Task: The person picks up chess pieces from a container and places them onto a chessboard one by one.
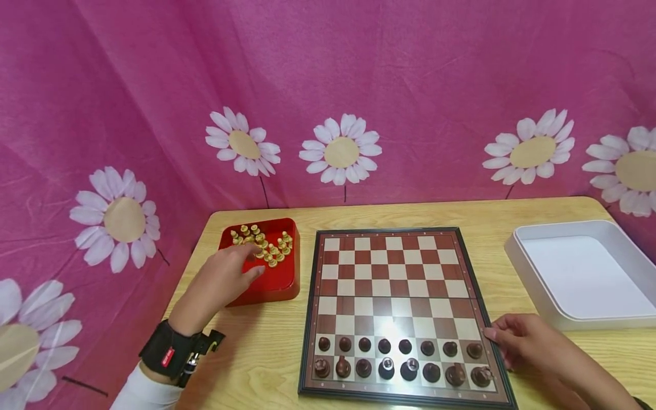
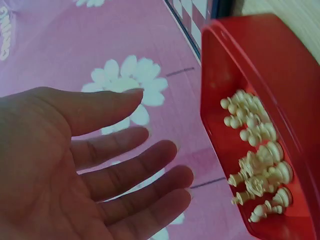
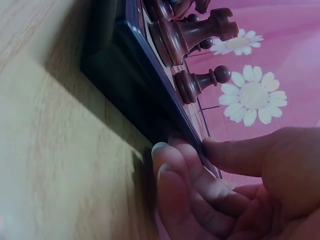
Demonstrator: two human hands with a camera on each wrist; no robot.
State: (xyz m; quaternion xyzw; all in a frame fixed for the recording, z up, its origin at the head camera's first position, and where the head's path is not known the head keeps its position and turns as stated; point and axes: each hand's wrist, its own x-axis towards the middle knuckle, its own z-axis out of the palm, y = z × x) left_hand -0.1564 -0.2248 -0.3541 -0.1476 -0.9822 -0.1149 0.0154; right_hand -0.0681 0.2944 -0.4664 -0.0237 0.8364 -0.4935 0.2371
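The chessboard (image 1: 394,287) lies on the table, with dark brown chess pieces (image 1: 386,368) standing in two rows along its near side. My right hand (image 1: 533,341) holds the board's right edge; in the right wrist view the thumb (image 3: 240,155) lies on the top rim and curled fingers touch the side. A dark rook (image 3: 187,37) and a pawn (image 3: 200,84) stand near that edge. Over the red tray (image 1: 277,290) hovers my left hand (image 1: 225,276), fingers spread and holding nothing. Cream chess pieces (image 2: 260,170) lie or stand in the tray, partly hidden by the hand in the head view.
A white tray (image 1: 550,304) stands right of the board, beyond my right hand. The wooden table (image 1: 256,353) runs up to a pink curtain (image 1: 410,85) with daisies behind and at the left. A strap with a small device (image 1: 174,353) circles my left wrist.
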